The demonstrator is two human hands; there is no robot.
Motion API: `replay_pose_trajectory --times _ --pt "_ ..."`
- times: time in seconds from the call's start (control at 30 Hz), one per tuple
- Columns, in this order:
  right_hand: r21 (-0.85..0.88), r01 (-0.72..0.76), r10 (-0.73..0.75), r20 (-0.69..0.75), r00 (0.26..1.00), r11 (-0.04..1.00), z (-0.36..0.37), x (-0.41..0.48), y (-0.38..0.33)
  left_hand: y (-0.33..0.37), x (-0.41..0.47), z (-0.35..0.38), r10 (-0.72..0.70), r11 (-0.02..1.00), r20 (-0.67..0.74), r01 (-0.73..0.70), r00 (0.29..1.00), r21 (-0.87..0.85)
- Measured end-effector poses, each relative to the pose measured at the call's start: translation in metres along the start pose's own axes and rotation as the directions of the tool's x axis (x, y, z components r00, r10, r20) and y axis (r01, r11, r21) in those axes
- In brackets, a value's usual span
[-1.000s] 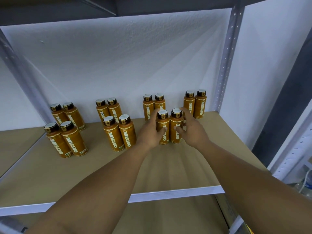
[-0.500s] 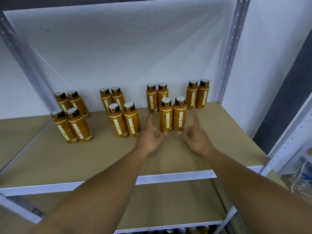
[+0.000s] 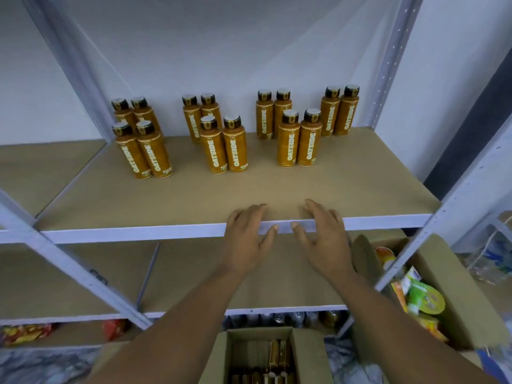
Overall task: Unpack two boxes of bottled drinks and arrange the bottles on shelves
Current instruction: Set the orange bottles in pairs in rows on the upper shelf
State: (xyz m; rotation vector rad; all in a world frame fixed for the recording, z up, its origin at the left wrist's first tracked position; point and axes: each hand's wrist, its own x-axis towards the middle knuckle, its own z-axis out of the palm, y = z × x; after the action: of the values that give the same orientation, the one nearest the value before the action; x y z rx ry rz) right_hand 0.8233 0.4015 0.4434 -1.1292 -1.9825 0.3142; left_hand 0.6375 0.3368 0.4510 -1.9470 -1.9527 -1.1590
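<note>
Several orange bottles with black caps stand upright in groups on the brown shelf (image 3: 194, 200). The pair nearest my hands (image 3: 299, 139) stands right of centre, in front of a back pair. My left hand (image 3: 246, 239) and my right hand (image 3: 322, 239) hover side by side over the shelf's white front rail, fingers spread and relaxed, holding nothing. Well clear of the bottles, both hands are in front of them. Below, an open cardboard box (image 3: 230, 353) holds more orange bottles (image 3: 277, 353).
A second open carton (image 3: 454, 289) with colourful packets stands at the lower right. Grey metal uprights (image 3: 388, 65) frame the shelf; a diagonal brace (image 3: 72, 267) crosses the lower left. A lower brown shelf sits beneath, with dark bottles and snack packets under it.
Both hands let go of the front pair of bottles and drew back to the shelf's front rail. The view tilted down, bringing the box below into sight.
</note>
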Motion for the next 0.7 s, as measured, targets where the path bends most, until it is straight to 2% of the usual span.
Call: replay_pose_trajectory --times 0.07,0.17,0.3,0.37,0.47,0.53,0.63,0.7 --pt "-0.031 0.094 -0.095 -0.025 0.995 0.995 0.008 -0.034 -0.001 -0.007 -0.03 0.006 0.116 0.992 -0.064 -0.112 0.991 0.066" --pt "-0.024 0.116 -0.115 0.043 0.992 0.993 0.024 -0.078 0.006 -0.016 -0.077 0.013 0.118 0.989 -0.003 -0.118 0.993 0.085" --pt "0.057 -0.058 0.043 0.244 0.969 0.997 0.054 -0.128 0.031 -0.039 -0.144 0.035 -0.077 0.997 0.165 0.074 0.983 0.025" --pt "0.039 -0.203 0.172 0.394 0.903 0.978 0.07 -0.15 0.045 -0.053 -0.178 0.048 -0.243 0.967 0.272 0.254 0.931 -0.003" --pt "-0.071 -0.314 0.295 0.584 0.756 0.947 0.101 -0.187 0.075 -0.079 -0.229 0.071 -0.441 0.874 0.456 0.486 0.773 0.022" --pt "-0.18 -0.351 0.369 0.707 0.604 0.919 0.129 -0.214 0.098 -0.101 -0.263 0.093 -0.526 0.794 0.57 0.604 0.631 0.065" --pt "-0.286 -0.388 0.439 0.807 0.396 0.876 0.179 -0.263 0.135 -0.138 -0.317 0.134 -0.551 0.71 0.727 0.688 0.409 0.15" --pt "-0.301 -0.414 0.455 0.821 0.346 0.859 0.216 -0.298 0.16 -0.163 -0.353 0.165 -0.555 0.644 0.778 0.744 0.294 0.178"
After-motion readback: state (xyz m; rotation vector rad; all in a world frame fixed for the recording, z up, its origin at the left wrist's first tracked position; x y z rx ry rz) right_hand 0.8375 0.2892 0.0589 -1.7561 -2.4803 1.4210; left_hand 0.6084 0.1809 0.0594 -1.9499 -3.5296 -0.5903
